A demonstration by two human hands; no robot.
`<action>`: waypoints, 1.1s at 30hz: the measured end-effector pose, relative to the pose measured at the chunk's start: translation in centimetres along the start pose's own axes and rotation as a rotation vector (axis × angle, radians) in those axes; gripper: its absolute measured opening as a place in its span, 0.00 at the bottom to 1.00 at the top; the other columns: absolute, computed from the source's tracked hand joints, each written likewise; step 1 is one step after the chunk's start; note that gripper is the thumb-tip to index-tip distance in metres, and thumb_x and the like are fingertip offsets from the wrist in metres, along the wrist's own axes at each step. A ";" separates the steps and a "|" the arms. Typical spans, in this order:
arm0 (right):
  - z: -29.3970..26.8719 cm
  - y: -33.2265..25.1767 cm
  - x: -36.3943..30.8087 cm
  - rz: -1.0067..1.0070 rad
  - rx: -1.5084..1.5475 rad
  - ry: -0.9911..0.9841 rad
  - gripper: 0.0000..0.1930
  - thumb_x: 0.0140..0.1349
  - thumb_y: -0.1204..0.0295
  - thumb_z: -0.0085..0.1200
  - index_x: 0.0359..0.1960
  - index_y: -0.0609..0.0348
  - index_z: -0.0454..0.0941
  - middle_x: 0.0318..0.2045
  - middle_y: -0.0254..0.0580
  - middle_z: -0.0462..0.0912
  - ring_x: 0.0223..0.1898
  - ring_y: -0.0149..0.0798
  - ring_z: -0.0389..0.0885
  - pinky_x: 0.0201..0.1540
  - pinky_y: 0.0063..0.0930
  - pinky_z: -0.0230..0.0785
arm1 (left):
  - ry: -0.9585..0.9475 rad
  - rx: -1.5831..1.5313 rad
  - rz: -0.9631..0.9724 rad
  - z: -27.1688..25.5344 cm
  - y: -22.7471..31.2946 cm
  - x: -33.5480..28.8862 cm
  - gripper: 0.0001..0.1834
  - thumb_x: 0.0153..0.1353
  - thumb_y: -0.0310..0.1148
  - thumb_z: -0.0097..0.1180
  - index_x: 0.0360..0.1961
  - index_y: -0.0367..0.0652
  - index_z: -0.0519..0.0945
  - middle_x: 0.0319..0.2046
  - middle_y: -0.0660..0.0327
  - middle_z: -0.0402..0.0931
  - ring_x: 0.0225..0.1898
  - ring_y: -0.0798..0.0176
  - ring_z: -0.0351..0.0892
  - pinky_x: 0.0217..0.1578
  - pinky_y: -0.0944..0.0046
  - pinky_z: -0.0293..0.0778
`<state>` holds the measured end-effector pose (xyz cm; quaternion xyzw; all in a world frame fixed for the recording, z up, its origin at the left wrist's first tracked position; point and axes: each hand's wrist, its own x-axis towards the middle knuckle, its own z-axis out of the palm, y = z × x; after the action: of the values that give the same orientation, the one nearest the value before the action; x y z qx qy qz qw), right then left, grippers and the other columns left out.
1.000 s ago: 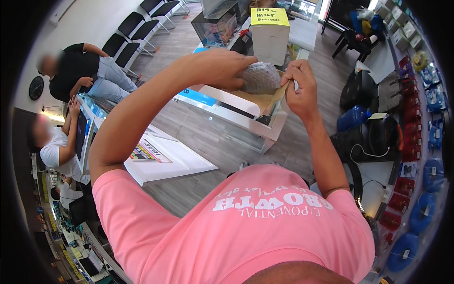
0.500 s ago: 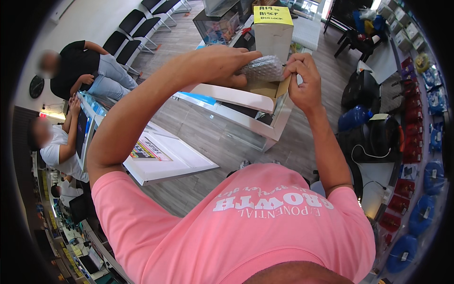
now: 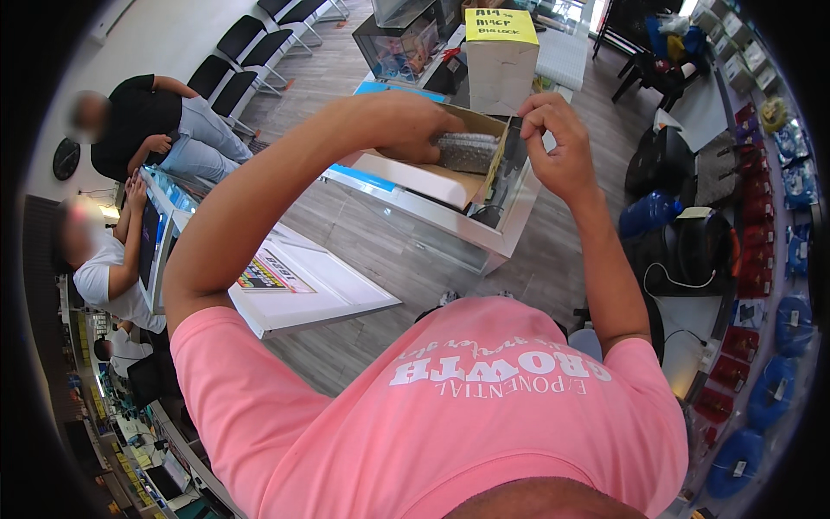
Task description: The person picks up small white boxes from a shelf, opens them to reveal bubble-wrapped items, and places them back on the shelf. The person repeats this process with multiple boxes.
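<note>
A bubble-wrapped packet (image 3: 469, 151) is held by its left end in the grip of the left hand (image 3: 417, 125), which is reached down into an open brown cardboard box (image 3: 500, 169). The left fingers are closed about that end, though their tips are partly hidden by the packet and the hand itself. The packet is located inside the box, just to the right of the left grip and below the box's far rim. Its long axis is laid nearly level from left to right, and its free end is pointed right, toward the box's right wall; whether that wall is touched cannot be told.

The right hand (image 3: 555, 143) is raised to the right of the box, clear of the packet. Its grip is released: the fingers are loosely curled, a gap is left between thumb and forefinger, and nothing is seen to be held. Its fingertips are seen near the lower corner of a tall white carton (image 3: 501, 78), topped with a yellow label (image 3: 501, 26); contact there cannot be judged.

The box is supported by a white-framed glass bench (image 3: 519, 212). In front of the box, a white slab with a rounded end (image 3: 415, 182) is seen.
</note>
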<state>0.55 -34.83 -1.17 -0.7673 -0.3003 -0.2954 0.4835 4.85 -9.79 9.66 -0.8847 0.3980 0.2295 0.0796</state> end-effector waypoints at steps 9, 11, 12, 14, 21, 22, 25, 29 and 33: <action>0.6 -0.6 -2.0 0.166 0.068 -0.086 0.18 0.66 0.68 0.67 0.55 0.58 0.79 0.51 0.42 0.82 0.53 0.37 0.82 0.53 0.32 0.76 | 0.438 -0.422 -0.080 -3.2 -1.7 -4.3 0.33 0.71 0.59 0.59 0.68 0.50 0.78 0.59 0.55 0.83 0.62 0.52 0.80 0.63 0.53 0.75; 1.6 -1.3 -1.9 0.184 0.071 -0.127 0.23 0.65 0.63 0.68 0.59 0.58 0.79 0.54 0.44 0.81 0.56 0.38 0.80 0.56 0.34 0.75 | 0.821 -0.537 -0.106 -1.3 -3.3 -8.2 0.32 0.72 0.57 0.58 0.67 0.47 0.79 0.61 0.55 0.82 0.62 0.54 0.81 0.63 0.54 0.73; 1.8 -1.5 -1.8 0.203 0.053 -0.136 0.26 0.65 0.60 0.69 0.61 0.59 0.78 0.56 0.46 0.80 0.58 0.39 0.79 0.58 0.35 0.74 | 1.062 -0.619 -0.157 -0.1 -3.0 -8.8 0.30 0.74 0.55 0.57 0.65 0.44 0.79 0.57 0.56 0.82 0.57 0.56 0.81 0.62 0.56 0.72; 1.5 -1.9 -1.6 0.384 0.075 -0.208 0.31 0.64 0.55 0.70 0.63 0.59 0.77 0.56 0.48 0.79 0.57 0.41 0.78 0.59 0.37 0.73 | 1.575 -0.855 -0.305 4.6 -1.2 -8.1 0.26 0.76 0.52 0.54 0.60 0.40 0.76 0.47 0.58 0.77 0.48 0.60 0.77 0.59 0.59 0.71; 3.7 -5.4 -1.5 0.383 -0.058 -0.135 0.34 0.60 0.49 0.73 0.57 0.63 0.78 0.44 0.43 0.80 0.42 0.38 0.78 0.47 0.35 0.75 | 1.406 -1.168 -0.378 19.2 10.5 -2.1 0.63 0.58 0.70 0.66 0.79 0.41 0.51 0.74 0.48 0.54 0.75 0.47 0.59 0.72 0.45 0.59; 4.0 -5.7 -1.6 0.355 -0.052 -0.096 0.32 0.60 0.49 0.73 0.55 0.63 0.79 0.43 0.42 0.80 0.39 0.37 0.77 0.44 0.34 0.75 | 1.417 -1.220 -0.367 18.8 10.7 -1.6 0.63 0.57 0.70 0.67 0.80 0.41 0.51 0.74 0.48 0.53 0.76 0.46 0.58 0.72 0.45 0.59; 4.2 -6.7 -1.1 0.486 0.050 -0.145 0.29 0.60 0.53 0.74 0.52 0.63 0.78 0.38 0.39 0.78 0.33 0.31 0.76 0.37 0.28 0.74 | 1.466 -1.362 -0.279 17.7 9.4 -0.2 0.62 0.59 0.69 0.67 0.80 0.40 0.52 0.74 0.47 0.54 0.76 0.45 0.57 0.73 0.45 0.59; 6.3 -5.0 -2.9 0.606 0.322 -0.167 0.25 0.64 0.60 0.72 0.52 0.65 0.76 0.35 0.33 0.76 0.30 0.23 0.74 0.34 0.20 0.72 | 1.406 -1.277 -0.405 17.3 8.9 0.3 0.51 0.67 0.62 0.62 0.77 0.38 0.58 0.70 0.48 0.61 0.72 0.51 0.61 0.69 0.52 0.62; 7.4 -5.6 -3.9 0.655 0.702 -0.132 0.25 0.66 0.62 0.70 0.55 0.65 0.75 0.37 0.34 0.78 0.33 0.24 0.76 0.37 0.20 0.73 | 1.619 -1.502 -0.459 16.6 7.1 -0.9 0.28 0.79 0.49 0.53 0.59 0.30 0.80 0.44 0.60 0.84 0.45 0.69 0.79 0.49 0.66 0.73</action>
<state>-4.98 -26.73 -3.58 -0.6291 -0.1547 0.0408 0.7607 -6.60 -8.54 -4.26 -0.6489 -0.0784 -0.2507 -0.7141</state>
